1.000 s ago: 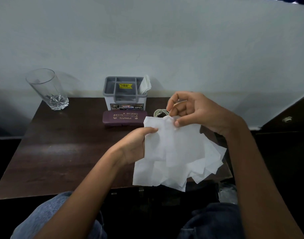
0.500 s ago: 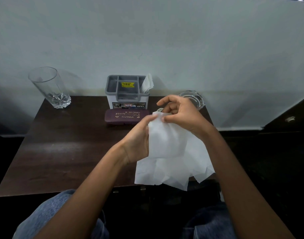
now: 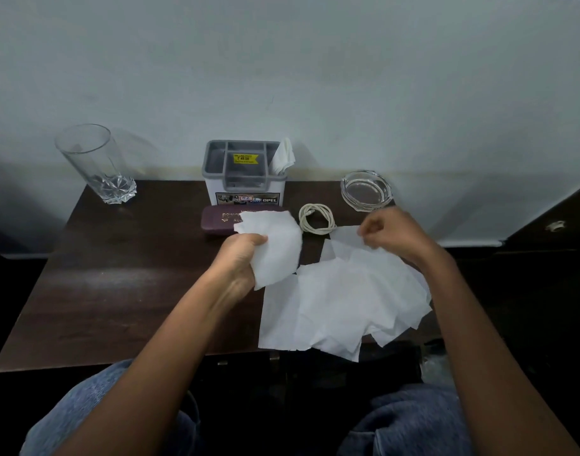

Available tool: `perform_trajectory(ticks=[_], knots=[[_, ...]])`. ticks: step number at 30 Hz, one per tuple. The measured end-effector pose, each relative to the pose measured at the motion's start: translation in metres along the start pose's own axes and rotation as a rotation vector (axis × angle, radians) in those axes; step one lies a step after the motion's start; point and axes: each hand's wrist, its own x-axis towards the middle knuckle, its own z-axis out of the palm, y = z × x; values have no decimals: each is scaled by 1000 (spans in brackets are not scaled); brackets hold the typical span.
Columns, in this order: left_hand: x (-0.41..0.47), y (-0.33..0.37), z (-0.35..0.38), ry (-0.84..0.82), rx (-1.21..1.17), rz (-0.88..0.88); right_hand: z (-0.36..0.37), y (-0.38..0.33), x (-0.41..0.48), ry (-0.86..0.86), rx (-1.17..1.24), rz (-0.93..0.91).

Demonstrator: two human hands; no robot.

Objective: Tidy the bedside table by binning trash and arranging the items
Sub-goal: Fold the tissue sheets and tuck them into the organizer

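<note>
My left hand grips one white tissue above the dark wooden bedside table. My right hand pinches the top corner of a loose pile of white tissues that spreads over the table's right front part and hangs past its front edge. Behind the held tissue lies a maroon case, partly hidden. A grey-and-white organiser box with a folded tissue in its right slot stands at the back.
A tall empty glass stands at the back left corner. A coiled white cable lies beside the case, and a glass ashtray sits at the back right. The wall runs right behind the table. My knees are below its front edge.
My hands have drawn apart. The left hand has pulled one tissue off to the left, and the right hand has moved right with the rest, which now lie spread on the table.
</note>
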Motion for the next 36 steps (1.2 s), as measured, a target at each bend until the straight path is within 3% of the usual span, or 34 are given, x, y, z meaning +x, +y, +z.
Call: perform_trajectory(ticks=[3, 10, 17, 26, 36], knots=[[3, 1, -2, 64, -11, 17, 10, 3, 0, -202, -138, 7], [2, 1, 0, 20, -13, 6, 30, -7, 5, -290, -197, -49], [0, -1, 1, 3, 48, 45, 2, -29, -11, -312, 71, -117], [-15, -1, 5, -365, 172, -104, -1, -81, -23, -364, 235, -307], [-21, 4, 5, -563, 130, -204, 16, -85, -17, -303, 240, -308]])
